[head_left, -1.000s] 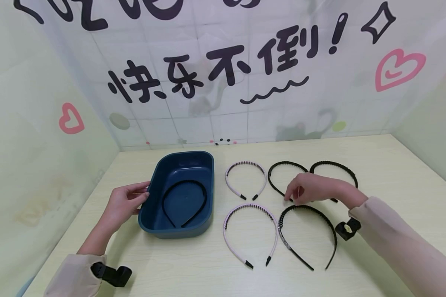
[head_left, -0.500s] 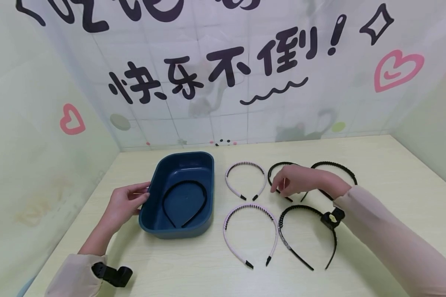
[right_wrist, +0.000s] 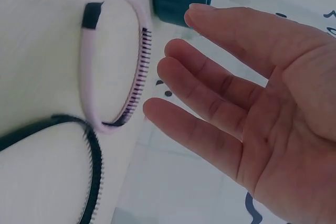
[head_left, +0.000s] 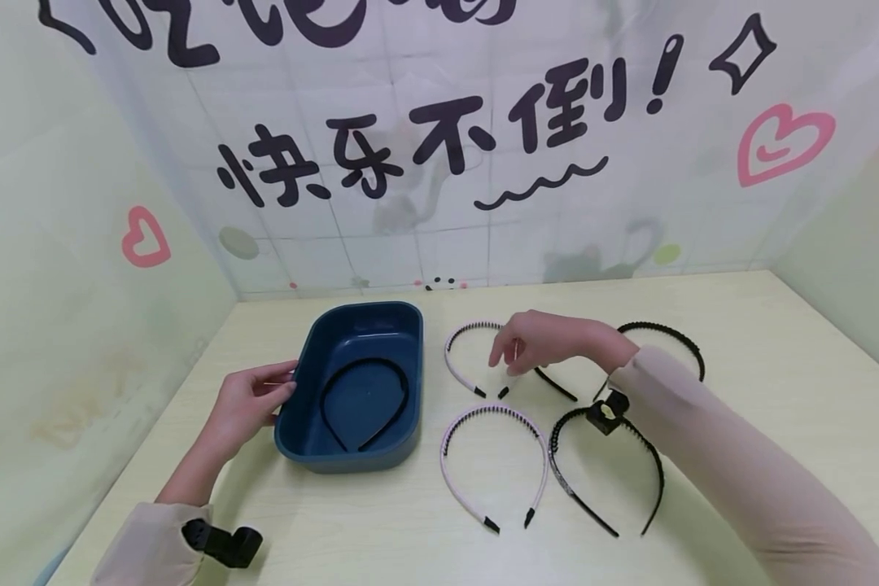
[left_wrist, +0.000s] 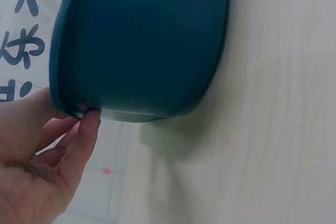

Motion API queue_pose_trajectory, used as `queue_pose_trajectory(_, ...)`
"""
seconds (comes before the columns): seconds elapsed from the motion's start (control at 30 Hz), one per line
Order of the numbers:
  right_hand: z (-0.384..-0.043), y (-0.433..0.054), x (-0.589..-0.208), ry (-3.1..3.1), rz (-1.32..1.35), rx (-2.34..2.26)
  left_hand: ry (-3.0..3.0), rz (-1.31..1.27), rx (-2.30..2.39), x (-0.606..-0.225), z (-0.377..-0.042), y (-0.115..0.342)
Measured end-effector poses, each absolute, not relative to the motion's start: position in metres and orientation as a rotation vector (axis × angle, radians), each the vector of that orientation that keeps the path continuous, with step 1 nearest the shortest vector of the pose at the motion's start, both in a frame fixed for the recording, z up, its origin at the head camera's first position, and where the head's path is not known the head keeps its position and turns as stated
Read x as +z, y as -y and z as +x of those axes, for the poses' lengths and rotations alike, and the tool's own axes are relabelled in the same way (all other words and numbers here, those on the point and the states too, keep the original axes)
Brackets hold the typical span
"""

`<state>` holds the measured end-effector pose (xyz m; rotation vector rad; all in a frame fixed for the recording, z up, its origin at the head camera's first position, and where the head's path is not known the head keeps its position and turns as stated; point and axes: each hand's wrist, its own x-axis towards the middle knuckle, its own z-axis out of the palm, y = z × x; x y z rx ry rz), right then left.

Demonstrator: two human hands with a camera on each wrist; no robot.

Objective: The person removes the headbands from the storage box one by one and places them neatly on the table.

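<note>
At the left, my left hand (head_left: 245, 407) pinches the rim of a dark blue plastic basin (head_left: 355, 464) between thumb and fingers; the left wrist view shows this grip closely. Inside the basin lies a black headband (head_left: 366, 360). My right hand (head_left: 545, 338) hovers above the back row of headbands, nearest a lilac headband (right_wrist: 88, 77) with comb teeth. Its fingers (right_wrist: 197, 135) are spread and loosely bent in the right wrist view, and the palm holds nothing. The hand and forearm partly hide that lilac headband and the black headband (head_left: 560, 388) beside it.
In front lie another lilac headband (head_left: 443, 464) and a black headband (head_left: 593, 518), side by side. A further black headband (head_left: 701, 362) is at the back right, partly behind the right sleeve. A printed cloth wall (head_left: 381, 252) stands behind the wooden table (head_left: 322, 537).
My right hand has moved left, from over the black headbands at the back to over the back lilac headband. The left hand and basin have stayed in place.
</note>
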<state>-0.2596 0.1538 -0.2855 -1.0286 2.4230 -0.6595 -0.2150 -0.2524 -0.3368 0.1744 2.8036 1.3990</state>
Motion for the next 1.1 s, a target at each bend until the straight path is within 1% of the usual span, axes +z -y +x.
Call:
queue_pose_trajectory(0.1,-0.263,-0.142,-0.284,-2.417,-1.056,-0.650,-2.804,0.173,1.401,-0.337,-0.215,0.252)
queue_pose_trajectory(0.33,-0.272,-0.115,-0.281,-2.395,-1.002,-0.639,-2.807,0.177,1.406,-0.339,-0.215,0.252)
queue_pose_trajectory(0.9,-0.287,-0.059,-0.261,-2.374,-1.194,-0.613,-2.803,0.174,1.405,-0.336,-0.214,0.252)
queue_pose_trajectory(1.1,-0.291,-0.042,-0.258,-2.369,-1.175,-0.603,-2.802,0.170,1.405,-0.336,-0.214,0.251)
